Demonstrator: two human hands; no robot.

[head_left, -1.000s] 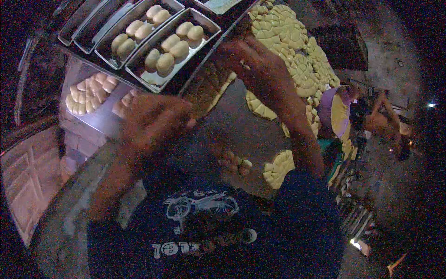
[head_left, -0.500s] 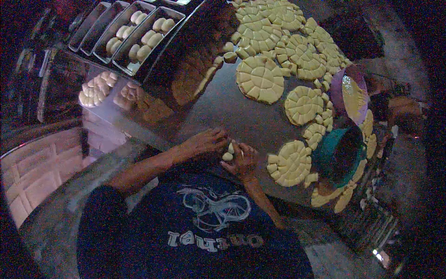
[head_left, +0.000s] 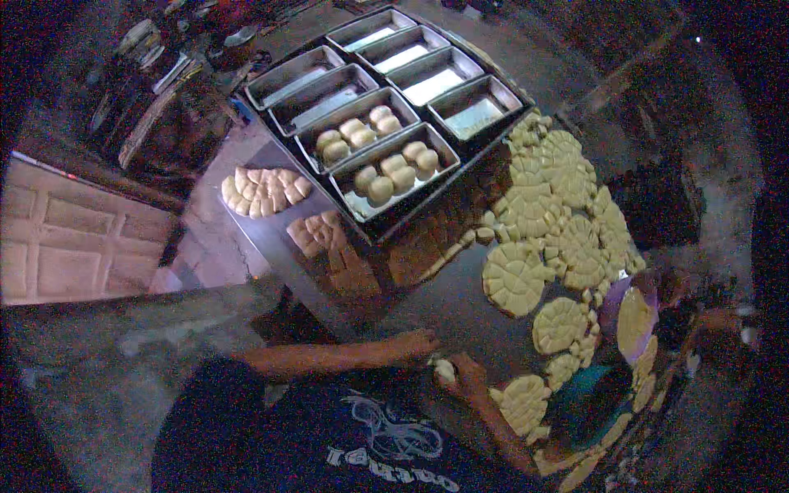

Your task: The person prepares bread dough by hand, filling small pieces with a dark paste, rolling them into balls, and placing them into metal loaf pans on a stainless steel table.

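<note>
Small pale dough pieces (head_left: 445, 370) lie on the dark metal table (head_left: 436, 300) near its front edge, close to my body. My right hand (head_left: 468, 376) is curled round them from the right, thumb side toward me. My left hand (head_left: 417, 342) is just to their left, its fingers drawn together and bent down. Whatever those fingers hold is hidden in the dim, blurred picture. Scored dough rounds (head_left: 515, 279), cut into wedges, lie to the right and beyond my hands, with loose dough pieces among them.
Beyond the hands stands a group of metal loaf pans (head_left: 394, 177); two hold paired dough balls (head_left: 380, 191). A dough pile (head_left: 267, 192) sits at the table's left corner. At right are a teal bowl (head_left: 588, 403), a purple bowl (head_left: 610, 306) and another person's arm (head_left: 713, 323).
My view has swung up and left, so more loaf pans show and the hands sit lower. My right hand now covers more of the dough pieces it was beside.
</note>
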